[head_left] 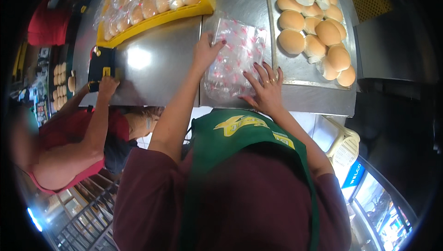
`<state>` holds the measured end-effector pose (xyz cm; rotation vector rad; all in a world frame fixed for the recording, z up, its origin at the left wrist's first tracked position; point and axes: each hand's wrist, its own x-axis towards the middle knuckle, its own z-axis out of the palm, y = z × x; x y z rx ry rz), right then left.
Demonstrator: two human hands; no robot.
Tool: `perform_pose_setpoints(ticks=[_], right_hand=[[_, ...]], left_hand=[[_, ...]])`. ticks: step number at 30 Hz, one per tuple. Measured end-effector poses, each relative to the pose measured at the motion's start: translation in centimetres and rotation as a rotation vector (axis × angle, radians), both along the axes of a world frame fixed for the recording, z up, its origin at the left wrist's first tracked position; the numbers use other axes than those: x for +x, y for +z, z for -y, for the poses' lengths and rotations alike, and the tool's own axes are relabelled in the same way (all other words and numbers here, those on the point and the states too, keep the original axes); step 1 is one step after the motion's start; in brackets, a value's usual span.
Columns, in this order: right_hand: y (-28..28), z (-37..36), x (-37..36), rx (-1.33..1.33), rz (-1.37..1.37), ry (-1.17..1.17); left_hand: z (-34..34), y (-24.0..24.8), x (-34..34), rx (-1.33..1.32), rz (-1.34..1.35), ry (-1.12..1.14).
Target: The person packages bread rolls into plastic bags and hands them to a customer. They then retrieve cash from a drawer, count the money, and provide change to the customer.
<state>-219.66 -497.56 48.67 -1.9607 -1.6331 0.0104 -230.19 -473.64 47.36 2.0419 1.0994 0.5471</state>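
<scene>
A stack of clear plastic bags (236, 50) with pink-red marks lies flat on the steel table in front of me. My left hand (206, 54) rests at the stack's upper left edge, its thumb stretched out over the plastic and apart from the fingers. On the lower right part of the bags lies my right hand (266, 87), fingers spread and pointing up and left. Just right of the bags, a metal tray (274, 61) bears several round golden buns (291, 42), some piled on others.
Packed buns in clear bags fill a yellow crate (157, 21) at the far left of the steel table (161, 61). Another person (83, 145) in red stands at my left, a hand near a dark object (101, 64). A pale woven plastic chair (345, 149) stands below right.
</scene>
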Motion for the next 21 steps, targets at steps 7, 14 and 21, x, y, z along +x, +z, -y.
perform_pose_setpoints(ticks=[7,14,21], right_hand=[[-1.3,-6.6,-0.7,-0.056,-0.164,-0.07],[2.5,-6.2,-2.6,0.287,-0.487,0.025],[3.5,-5.3,-2.2,-0.232,-0.669,-0.101]], left_hand=[[4.0,4.9,-5.4,0.082,0.042,-0.105],[9.0,4.2,-3.4,0.479,0.11,-0.267],[8.1,6.6,-4.6,0.577,-0.012,-0.372]])
